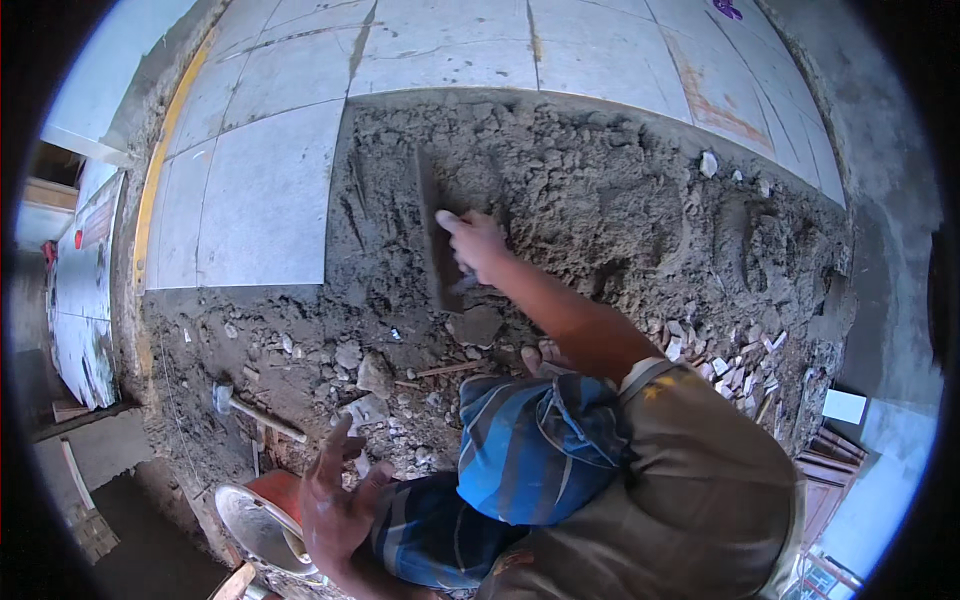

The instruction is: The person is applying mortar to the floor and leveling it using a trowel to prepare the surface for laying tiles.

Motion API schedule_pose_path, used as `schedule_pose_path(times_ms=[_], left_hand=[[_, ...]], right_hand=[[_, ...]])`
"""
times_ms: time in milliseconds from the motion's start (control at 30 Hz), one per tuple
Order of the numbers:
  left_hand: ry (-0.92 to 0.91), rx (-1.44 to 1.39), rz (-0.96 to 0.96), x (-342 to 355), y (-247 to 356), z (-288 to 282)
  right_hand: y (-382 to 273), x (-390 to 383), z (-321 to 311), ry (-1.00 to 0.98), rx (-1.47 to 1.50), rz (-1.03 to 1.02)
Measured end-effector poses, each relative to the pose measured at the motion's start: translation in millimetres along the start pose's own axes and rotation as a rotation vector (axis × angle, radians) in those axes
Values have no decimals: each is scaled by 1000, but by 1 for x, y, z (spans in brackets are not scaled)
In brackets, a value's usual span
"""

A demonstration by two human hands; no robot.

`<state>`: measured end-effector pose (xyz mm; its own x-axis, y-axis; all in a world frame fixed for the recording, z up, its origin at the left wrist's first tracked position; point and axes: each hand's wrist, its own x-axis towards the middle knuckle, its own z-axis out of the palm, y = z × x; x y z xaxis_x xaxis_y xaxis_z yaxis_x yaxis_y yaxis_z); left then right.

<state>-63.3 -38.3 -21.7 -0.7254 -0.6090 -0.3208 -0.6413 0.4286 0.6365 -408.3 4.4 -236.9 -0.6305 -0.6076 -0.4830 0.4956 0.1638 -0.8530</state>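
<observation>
My right hand (478, 248) reaches out over a bed of grey mortar (590, 190). It is closed on a long, narrow float (433, 250) that lies along the mortar, just right of a large pale tile (265, 195). The hand covers the grip. Below and to the left, my left hand (338, 505) is raised with its fingers apart and nothing in it. That hand is beside a red-orange bucket (240, 520) with a pale inside, where a stick-like handle shows.
A mallet (260, 412) with a wooden handle lies on rubble at the left. Broken tile pieces (735, 365) are heaped at the right. Laid tiles (440, 45) border the mortar at the far side. A yellow straightedge (155, 190) runs along the left wall. My toes (540, 357) rest near the mortar.
</observation>
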Motion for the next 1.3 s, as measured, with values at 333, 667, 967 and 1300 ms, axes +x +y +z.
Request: schedule_pose_path(times_ms=[333,667,967,1300], left_hand=[[-28,28,-13,31,8,10],[-98,-27,33,56,16,19],[-126,-42,18,70,5,25],[-253,35,22,130,-1,47]], right_hand=[[23,-15,-93,217,-546,-304],[-8,-30,-177,499,-580,-155],[-109,-178,-289,329,-394,315],[-72,-130,-341,499,-588,292]])
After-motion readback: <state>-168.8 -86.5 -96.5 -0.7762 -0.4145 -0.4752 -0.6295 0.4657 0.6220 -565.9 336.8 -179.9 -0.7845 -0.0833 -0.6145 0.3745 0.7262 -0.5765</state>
